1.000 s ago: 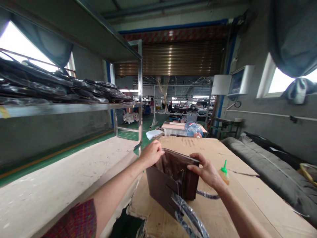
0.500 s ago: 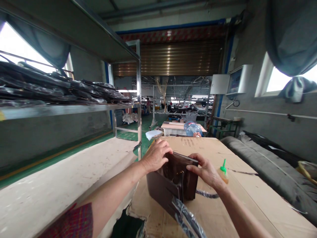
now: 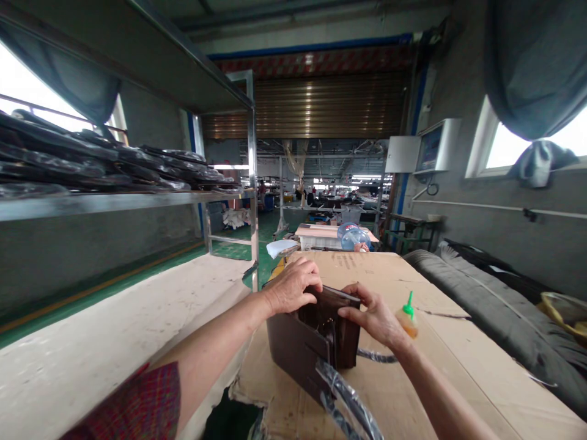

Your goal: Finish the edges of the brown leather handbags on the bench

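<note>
A dark brown handbag (image 3: 298, 348) stands upright on the cardboard-covered table (image 3: 385, 397), its top open toward me. Its handles (image 3: 346, 391) are wrapped in clear plastic; one droops at the front, the other pokes out behind on the right. My left hand (image 3: 296, 287) grips the far rim of the bag at its left part, fingers curled over the edge. At the right end of that same rim, my right hand (image 3: 371, 315) pinches the panel between thumb and fingers. Most of the bag's inside is dark and hidden from view.
A small bottle with a green nozzle (image 3: 408, 315) stands right of my right hand. Grey rolled material (image 3: 486, 305) lies along the right side. At left are a pale sheet-covered surface (image 3: 114, 311) and a metal rack (image 3: 252, 183) stacked with plastic-wrapped dark items. A large water bottle (image 3: 353, 237) lies beyond the table.
The view has shifted slightly, so everything sits a little further left. Both hands keep their hold on the handbag's rim, and the bag's pose looks nearly the same.
</note>
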`<state>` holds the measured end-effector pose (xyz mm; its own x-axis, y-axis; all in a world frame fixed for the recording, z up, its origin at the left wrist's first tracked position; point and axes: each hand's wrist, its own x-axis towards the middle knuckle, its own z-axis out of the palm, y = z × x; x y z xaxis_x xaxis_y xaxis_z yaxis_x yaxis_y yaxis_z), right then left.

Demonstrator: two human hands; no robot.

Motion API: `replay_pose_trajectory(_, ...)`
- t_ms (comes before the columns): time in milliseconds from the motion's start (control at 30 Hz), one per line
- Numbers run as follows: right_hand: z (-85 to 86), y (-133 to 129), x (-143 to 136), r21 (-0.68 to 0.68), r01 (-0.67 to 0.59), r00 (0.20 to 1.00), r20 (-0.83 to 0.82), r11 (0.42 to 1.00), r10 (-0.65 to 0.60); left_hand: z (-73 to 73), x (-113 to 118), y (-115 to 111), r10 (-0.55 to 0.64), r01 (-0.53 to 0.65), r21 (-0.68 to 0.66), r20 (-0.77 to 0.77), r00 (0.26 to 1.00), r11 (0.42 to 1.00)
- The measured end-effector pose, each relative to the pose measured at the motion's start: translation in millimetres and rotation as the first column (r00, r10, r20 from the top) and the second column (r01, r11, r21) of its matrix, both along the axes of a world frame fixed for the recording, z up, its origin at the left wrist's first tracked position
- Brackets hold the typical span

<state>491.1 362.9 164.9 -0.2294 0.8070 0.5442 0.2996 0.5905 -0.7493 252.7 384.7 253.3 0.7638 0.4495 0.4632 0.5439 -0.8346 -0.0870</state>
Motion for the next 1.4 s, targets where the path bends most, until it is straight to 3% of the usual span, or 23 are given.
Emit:
replay_pose_trajectory(333, -6.0, 8, -2, -0.01, -0.008, 1.0, 0.008, 1.0, 0.008, -3.7, 0, 4, 0.015, -0.012, -0.058, 0.057, 0.998, 0.998)
replay_pose_trajectory(567, -11.7, 19, -5, 0.06, 0.051, 0.999, -0.016, 0.997, -0.05, -8.0, -2, 8, 0.044, -0.005, -0.267, 0.14, 0.989, 0.964)
replay_pose_trajectory(833, -14.1, 21, -8, 0.14, 0.114, 0.993, -0.016, 0.984, -0.113, -9.6, -1, 9, 0.085, -0.031, -0.258, 0.198, 0.976, 0.966)
replay_pose_trajectory(1033, -14.8, 27, -13, 0.195, 0.134, 0.991, -0.021, 0.972, -0.132, -10.6, -2, 9, 0.172, -0.126, -0.227, 0.199, 0.965, 0.966)
replay_pose_trajectory(1400, -8.7, 27, -22, 0.287, 0.144, 0.989, 0.002, 0.947, -0.151, -9.0, 1, 3, 0.235, -0.198, -0.208, 0.174, 0.956, 0.958)
